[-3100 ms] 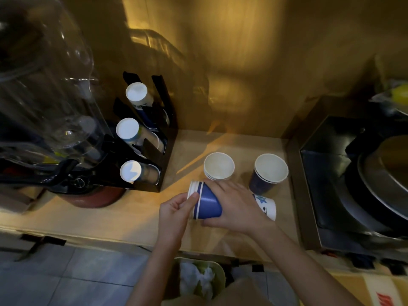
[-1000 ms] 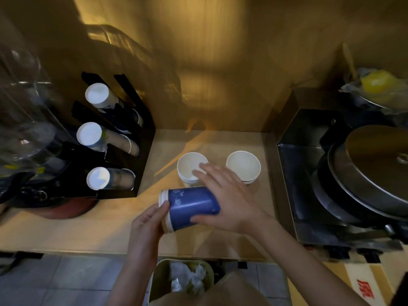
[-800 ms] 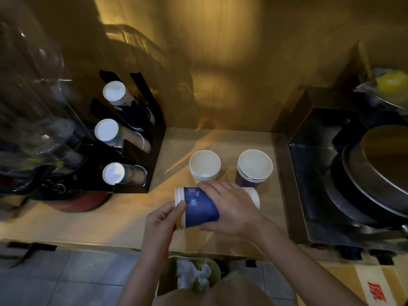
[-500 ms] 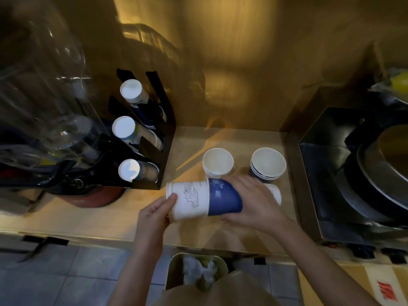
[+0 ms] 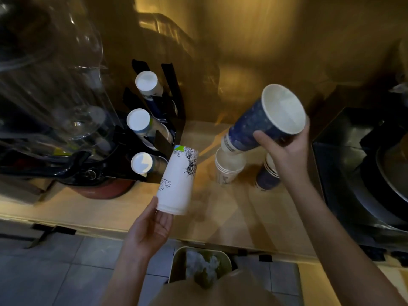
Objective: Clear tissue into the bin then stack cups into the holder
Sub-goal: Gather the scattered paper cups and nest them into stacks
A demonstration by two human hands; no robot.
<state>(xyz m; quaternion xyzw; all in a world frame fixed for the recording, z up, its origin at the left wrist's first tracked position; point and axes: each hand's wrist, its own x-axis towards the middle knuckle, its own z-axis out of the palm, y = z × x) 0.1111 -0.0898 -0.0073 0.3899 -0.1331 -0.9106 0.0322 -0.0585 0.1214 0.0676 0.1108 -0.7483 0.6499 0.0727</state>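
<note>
My left hand [image 5: 152, 228] holds a white printed cup [image 5: 178, 182] by its base, mouth tilted toward the black cup holder [image 5: 170, 138]. That holder carries three rows of cups lying with their white bottoms facing out. In the air at the right, my right hand [image 5: 284, 149] grips a blue cup [image 5: 262, 122], its open mouth turned up toward me. Under it on the wooden counter [image 5: 220, 217] stand a white cup stack [image 5: 227, 168] and a blue cup stack [image 5: 267, 177]. The bin [image 5: 198, 266] below the counter edge contains crumpled white tissue.
A large clear water dispenser [image 5: 50, 89] on a black and red base fills the left. At the right sits a black metal appliance [image 5: 362, 164] with a round pan. A golden wall backs the counter, and grey floor tiles show below.
The white cup has come out of the blue cup. My left hand carried it left toward the holder, while my right hand lifted the blue cup up and to the right.
</note>
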